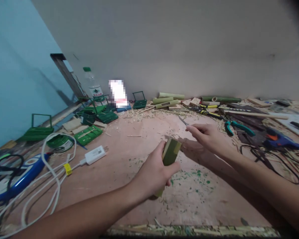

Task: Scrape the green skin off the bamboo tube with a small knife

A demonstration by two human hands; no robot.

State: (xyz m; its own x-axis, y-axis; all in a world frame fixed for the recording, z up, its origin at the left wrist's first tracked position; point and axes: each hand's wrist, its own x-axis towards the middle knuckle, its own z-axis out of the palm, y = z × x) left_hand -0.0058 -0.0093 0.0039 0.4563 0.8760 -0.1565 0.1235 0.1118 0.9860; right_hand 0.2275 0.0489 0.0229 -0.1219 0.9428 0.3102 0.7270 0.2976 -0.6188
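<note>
Bamboo piece [171, 155], as shown in the head view, is held over the near middle of the worktable [119, 176], tilted with its upper end pointing away and a little to the right. It is gripped by the left hand [155, 169]: the thumb is laid along its right side and the index finger along its left, while the other fingers are mostly hidden beneath. A small knife [182, 120] is pinched between the thumb and index finger of the right hand [205, 134], the remaining fingers being curled in; how they meet the handle cannot be told. The blade is pointed away to the left and is kept clear of the bamboo, so no cut is being made at this instant.

By judgement, the shaping is only partly done: a pale end and a lighter patch are shown, but much olive skin is left. The lower part is largely covered by the hand, so its state cannot be judged. Several green slatted pieces [37, 133], seemingly finished, are set out on the left. Cut bamboo lengths [166, 104] and shavings [142, 113] are strewn along the back, and teal-handled pliers [229, 128] and a glue gun [282, 140] are laid to the right.
</note>
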